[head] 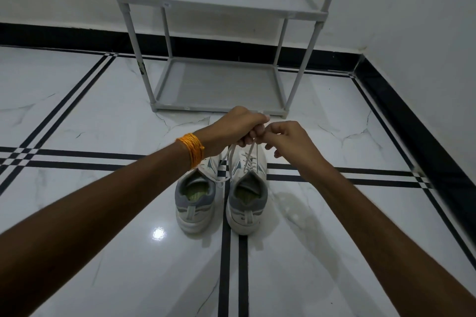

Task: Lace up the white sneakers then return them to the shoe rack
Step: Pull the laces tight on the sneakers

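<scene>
Two white sneakers with grey heels stand side by side on the floor, heels toward me: the left sneaker (pixel 197 197) and the right sneaker (pixel 247 195). White laces (pixel 251 159) run up from the right sneaker's eyelets into both hands. My left hand (pixel 240 126), with an orange thread band on the wrist, is closed on the lace ends above the toes. My right hand (pixel 288 137) pinches the laces right beside it, fingertips touching the left hand. A loose lace strand droops across between the two shoes. The toes are hidden behind my hands.
A grey shoe rack (pixel 219 85) with bare shelves stands just beyond the sneakers against the white wall. The floor is glossy white marble with black stripes. A black skirting runs along the back and right walls, which meet in a corner at the right.
</scene>
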### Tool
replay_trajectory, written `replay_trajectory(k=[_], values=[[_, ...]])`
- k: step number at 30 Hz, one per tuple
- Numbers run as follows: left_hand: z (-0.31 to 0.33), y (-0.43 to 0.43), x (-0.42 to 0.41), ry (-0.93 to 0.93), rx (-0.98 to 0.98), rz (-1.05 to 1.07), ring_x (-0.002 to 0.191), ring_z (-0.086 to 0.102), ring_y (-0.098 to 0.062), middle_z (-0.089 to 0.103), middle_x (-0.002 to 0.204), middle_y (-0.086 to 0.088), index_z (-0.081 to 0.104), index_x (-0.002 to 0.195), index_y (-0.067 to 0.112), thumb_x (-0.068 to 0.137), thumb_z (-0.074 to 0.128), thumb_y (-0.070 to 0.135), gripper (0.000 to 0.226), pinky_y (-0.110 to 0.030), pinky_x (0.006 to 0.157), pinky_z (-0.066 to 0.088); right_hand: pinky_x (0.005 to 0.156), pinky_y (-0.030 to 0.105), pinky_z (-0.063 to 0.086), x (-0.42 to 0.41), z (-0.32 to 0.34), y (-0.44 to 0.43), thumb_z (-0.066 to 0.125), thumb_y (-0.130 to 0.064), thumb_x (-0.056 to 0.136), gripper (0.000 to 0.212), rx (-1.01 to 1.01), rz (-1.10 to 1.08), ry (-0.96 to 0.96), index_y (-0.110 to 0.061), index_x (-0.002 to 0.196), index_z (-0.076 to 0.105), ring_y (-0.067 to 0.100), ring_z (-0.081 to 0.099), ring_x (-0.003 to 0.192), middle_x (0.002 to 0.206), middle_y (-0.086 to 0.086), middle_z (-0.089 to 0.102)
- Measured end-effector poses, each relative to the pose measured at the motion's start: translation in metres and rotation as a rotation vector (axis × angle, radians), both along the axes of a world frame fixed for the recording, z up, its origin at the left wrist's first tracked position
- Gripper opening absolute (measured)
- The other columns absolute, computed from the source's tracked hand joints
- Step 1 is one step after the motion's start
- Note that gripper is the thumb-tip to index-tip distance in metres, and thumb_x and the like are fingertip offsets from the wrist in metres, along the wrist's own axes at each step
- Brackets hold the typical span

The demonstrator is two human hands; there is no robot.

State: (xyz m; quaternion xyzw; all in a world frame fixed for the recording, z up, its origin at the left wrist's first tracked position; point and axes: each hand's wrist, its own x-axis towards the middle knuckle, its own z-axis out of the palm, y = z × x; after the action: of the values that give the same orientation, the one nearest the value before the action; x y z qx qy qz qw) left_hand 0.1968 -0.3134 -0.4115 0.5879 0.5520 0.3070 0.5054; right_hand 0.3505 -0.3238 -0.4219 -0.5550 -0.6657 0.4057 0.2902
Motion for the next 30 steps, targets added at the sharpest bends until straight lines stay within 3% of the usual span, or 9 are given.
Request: replay_trajectory(k=[3, 6, 10, 14, 17, 20, 25, 28, 30], values=[[0.003, -0.003, -0.003, 0.002, -0.001, -0.019, 0.052, 0.049, -0.011, 0.056, 0.059, 0.000, 0.061, 0.067, 0.012, 0.095, 0.051, 0.037, 0.039, -0.023, 0.051, 0.039, 0.055, 0.026, 0.048, -0.004, 0.001, -0.002, 0.051, -0.017, 0.087, 0.019, 0.033, -0.004, 0.090, -0.005, 0.083, 0.065, 0.012, 0.061, 0.065, 0.070, -0.002, 0.068], [0.005, -0.006, -0.007, 0.011, -0.018, -0.014, 0.060, 0.051, -0.016, 0.059, 0.068, -0.004, 0.062, 0.075, 0.009, 0.096, 0.044, 0.042, 0.043, -0.026, 0.055, 0.041, 0.045, 0.025, 0.039, -0.005, -0.002, -0.004, 0.044, -0.010, 0.091, 0.015, -0.061, -0.088, 0.295, -0.007, 0.077, 0.048, 0.015, 0.051, 0.054, 0.066, 0.004, 0.065], [0.008, -0.007, -0.014, 0.102, 0.070, -0.094, 0.073, 0.054, -0.020, 0.058, 0.079, -0.006, 0.049, 0.086, 0.013, 0.090, 0.049, 0.018, 0.006, -0.034, 0.066, 0.044, 0.040, 0.021, 0.028, -0.001, 0.013, -0.002, 0.050, -0.003, 0.090, 0.010, -0.105, -0.073, 0.494, -0.011, 0.096, 0.050, 0.013, 0.036, 0.047, 0.053, -0.003, 0.047], [0.019, -0.013, -0.002, 0.356, 0.192, -0.229, 0.069, 0.052, -0.018, 0.056, 0.080, -0.003, 0.048, 0.091, 0.016, 0.073, 0.066, 0.009, 0.026, -0.034, 0.060, 0.047, 0.039, 0.021, 0.028, 0.001, 0.047, 0.006, 0.054, 0.002, 0.089, 0.015, 0.017, 0.019, 0.653, -0.007, 0.101, 0.053, 0.011, 0.033, 0.045, 0.059, 0.002, 0.036], [0.037, -0.010, 0.003, 0.304, 0.305, -0.125, 0.068, 0.058, -0.017, 0.063, 0.080, -0.002, 0.053, 0.086, 0.015, 0.074, 0.070, 0.007, 0.022, -0.023, 0.057, 0.048, 0.040, 0.021, 0.028, 0.004, 0.057, 0.014, 0.056, 0.003, 0.087, 0.011, 0.105, -0.057, 0.595, -0.005, 0.096, 0.057, 0.011, 0.033, 0.044, 0.056, 0.002, 0.039], [0.051, 0.001, -0.002, 0.314, 0.369, -0.079, 0.061, 0.052, -0.011, 0.057, 0.071, 0.003, 0.054, 0.086, 0.014, 0.074, 0.073, 0.009, 0.023, -0.015, 0.050, 0.040, 0.044, 0.024, 0.028, 0.005, 0.051, 0.018, 0.055, 0.000, 0.090, 0.010, 0.093, -0.103, 0.580, -0.004, 0.095, 0.062, 0.010, 0.036, 0.046, 0.058, 0.001, 0.042], [0.026, 0.004, -0.001, 0.369, 0.239, -0.166, 0.084, 0.060, -0.018, 0.062, 0.098, -0.006, 0.051, 0.113, 0.017, 0.064, 0.088, 0.017, 0.061, -0.031, 0.067, 0.055, 0.043, 0.023, 0.031, -0.002, 0.065, 0.013, 0.053, -0.002, 0.093, 0.013, 0.069, 0.067, 0.631, -0.004, 0.103, 0.061, 0.013, 0.038, 0.048, 0.056, 0.000, 0.040], [0.016, 0.003, 0.009, 0.289, 0.359, -0.078, 0.076, 0.053, -0.009, 0.052, 0.088, 0.006, 0.047, 0.114, 0.016, 0.067, 0.084, 0.006, 0.061, -0.020, 0.061, 0.045, 0.045, 0.024, 0.036, -0.015, 0.079, 0.013, 0.050, -0.003, 0.096, 0.014, 0.135, 0.148, 0.669, -0.005, 0.102, 0.062, 0.015, 0.046, 0.053, 0.060, 0.001, 0.049], [0.009, 0.001, 0.014, 0.360, 0.565, 0.003, 0.066, 0.051, -0.011, 0.050, 0.080, 0.005, 0.047, 0.107, 0.011, 0.069, 0.073, -0.004, 0.049, -0.021, 0.055, 0.043, 0.048, 0.025, 0.040, -0.020, 0.084, 0.019, 0.048, -0.002, 0.096, 0.015, 0.173, 0.135, 0.730, -0.004, 0.101, 0.063, 0.015, 0.050, 0.056, 0.063, 0.004, 0.053]])
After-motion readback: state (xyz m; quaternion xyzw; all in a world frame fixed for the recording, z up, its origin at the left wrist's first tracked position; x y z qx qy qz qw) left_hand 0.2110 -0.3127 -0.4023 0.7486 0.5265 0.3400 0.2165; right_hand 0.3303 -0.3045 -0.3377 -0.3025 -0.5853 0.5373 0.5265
